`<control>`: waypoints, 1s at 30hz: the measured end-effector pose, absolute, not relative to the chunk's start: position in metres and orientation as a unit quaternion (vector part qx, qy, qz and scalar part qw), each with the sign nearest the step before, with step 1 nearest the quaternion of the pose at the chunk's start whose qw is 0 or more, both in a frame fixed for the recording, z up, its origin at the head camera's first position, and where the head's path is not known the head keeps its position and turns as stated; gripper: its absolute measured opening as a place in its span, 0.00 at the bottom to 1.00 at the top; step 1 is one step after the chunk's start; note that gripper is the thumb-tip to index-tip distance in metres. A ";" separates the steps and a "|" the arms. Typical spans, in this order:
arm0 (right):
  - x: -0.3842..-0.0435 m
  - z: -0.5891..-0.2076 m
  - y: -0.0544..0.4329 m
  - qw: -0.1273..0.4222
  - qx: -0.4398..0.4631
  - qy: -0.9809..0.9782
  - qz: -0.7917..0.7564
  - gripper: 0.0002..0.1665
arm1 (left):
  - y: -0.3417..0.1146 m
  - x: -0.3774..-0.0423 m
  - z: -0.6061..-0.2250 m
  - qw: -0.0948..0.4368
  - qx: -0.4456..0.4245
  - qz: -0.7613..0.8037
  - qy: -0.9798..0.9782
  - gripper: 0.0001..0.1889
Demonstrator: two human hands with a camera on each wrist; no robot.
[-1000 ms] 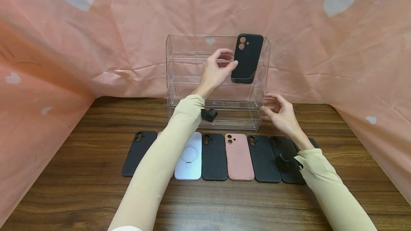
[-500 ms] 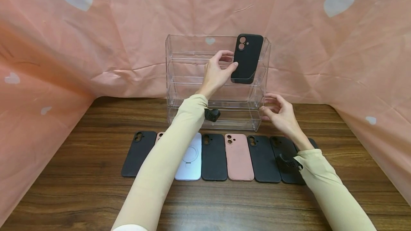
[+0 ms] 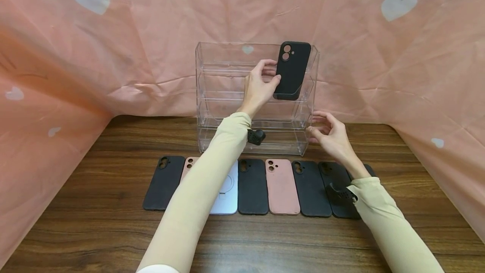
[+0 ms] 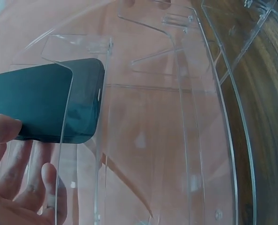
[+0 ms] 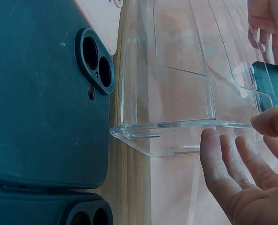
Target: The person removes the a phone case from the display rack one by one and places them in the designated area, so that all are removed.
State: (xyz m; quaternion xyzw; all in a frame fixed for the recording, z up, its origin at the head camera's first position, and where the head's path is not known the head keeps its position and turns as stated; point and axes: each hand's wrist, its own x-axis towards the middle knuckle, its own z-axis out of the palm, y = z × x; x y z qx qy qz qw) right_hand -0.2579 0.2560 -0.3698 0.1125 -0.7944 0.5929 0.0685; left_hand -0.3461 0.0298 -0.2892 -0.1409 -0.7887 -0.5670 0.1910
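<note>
My left hand pinches the left edge of a black phone case, thumb in front and fingers behind. This case stands slightly tilted in the upper right of a clear acrylic tiered rack; its lower end sits behind a clear front lip in the left wrist view. At the rack's right side is my right hand. In the right wrist view its fingertips touch the outside of the side wall, and the thumb lies by the wall's edge, with the fingers loosely bent.
A row of phone cases lies before the rack: black, pink partly hidden by my left sleeve, white, black, pink and several more black ones. Pink cloth hangs behind the wooden table.
My left wrist and forearm have shifted slightly right, the thumb still on the black case. The case has stayed in place in the rack, and my right hand has not moved.
</note>
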 end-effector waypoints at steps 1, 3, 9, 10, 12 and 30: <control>-0.258 -0.370 0.256 0.069 0.113 -0.794 0.594 0.30 | 0.030 -0.346 -0.289 0.191 -0.141 -0.567 -0.789 0.18; -0.258 -0.371 0.256 0.070 0.114 -0.793 0.594 0.30 | 0.030 -0.345 -0.290 0.192 -0.143 -0.570 -0.786 0.18; -0.258 -0.372 0.256 0.074 0.117 -0.797 0.588 0.29 | 0.028 -0.346 -0.293 0.217 -0.164 -0.574 -0.772 0.17; -0.258 -0.372 0.256 0.075 0.118 -0.797 0.587 0.29 | 0.028 -0.346 -0.293 0.220 -0.167 -0.575 -0.770 0.16; -0.258 -0.372 0.256 0.075 0.119 -0.798 0.586 0.30 | 0.027 -0.346 -0.294 0.223 -0.169 -0.577 -0.767 0.17; -0.259 -0.371 0.256 0.069 0.117 -0.799 0.586 0.29 | 0.021 -0.343 -0.285 0.263 -0.201 -0.621 -0.711 0.20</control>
